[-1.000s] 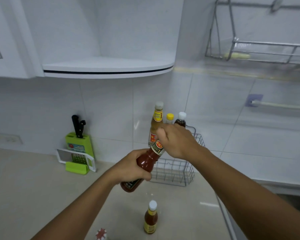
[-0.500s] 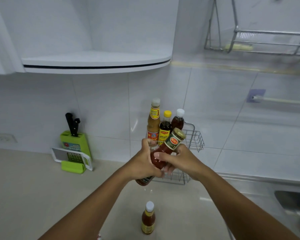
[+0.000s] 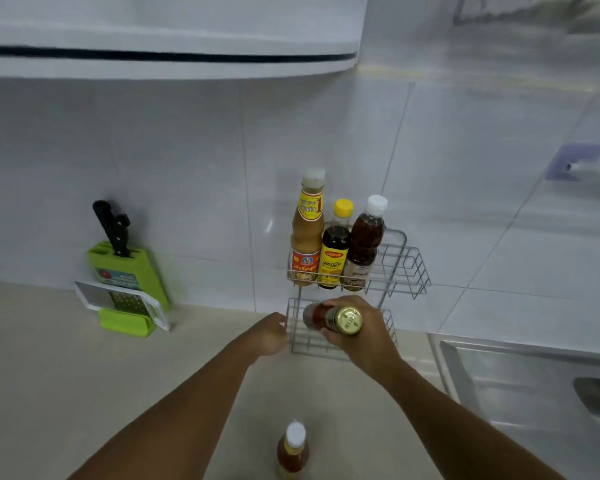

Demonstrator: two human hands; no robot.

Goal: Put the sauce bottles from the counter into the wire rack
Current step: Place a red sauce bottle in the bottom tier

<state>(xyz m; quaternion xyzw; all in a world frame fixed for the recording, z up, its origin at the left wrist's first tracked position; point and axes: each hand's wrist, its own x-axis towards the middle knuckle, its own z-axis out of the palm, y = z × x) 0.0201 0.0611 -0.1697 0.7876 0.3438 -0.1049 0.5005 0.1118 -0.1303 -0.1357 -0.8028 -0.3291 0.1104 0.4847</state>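
A two-tier wire rack (image 3: 407,268) stands against the tiled wall. Its upper tier holds a tan sauce bottle (image 3: 307,233), a dark bottle with a yellow cap (image 3: 335,247) and a brown bottle with a white cap (image 3: 364,244). My right hand (image 3: 364,336) is shut on a red sauce bottle with a gold cap (image 3: 333,317), tilted with its base inside the lower tier. My left hand (image 3: 269,332) rests against the rack's left edge, fingers curled; whether it grips the wire is unclear. One small orange sauce bottle with a white cap (image 3: 293,452) stands on the counter near me.
A green knife block with black-handled knives (image 3: 125,268) and a grater (image 3: 122,301) sit at the left by the wall. A steel sink (image 3: 534,382) lies to the right. A white curved shelf (image 3: 174,57) hangs overhead.
My left hand has let go of the red bottle and moved to the rack's left side. My right hand has carried the bottle down and forward into the lower tier.
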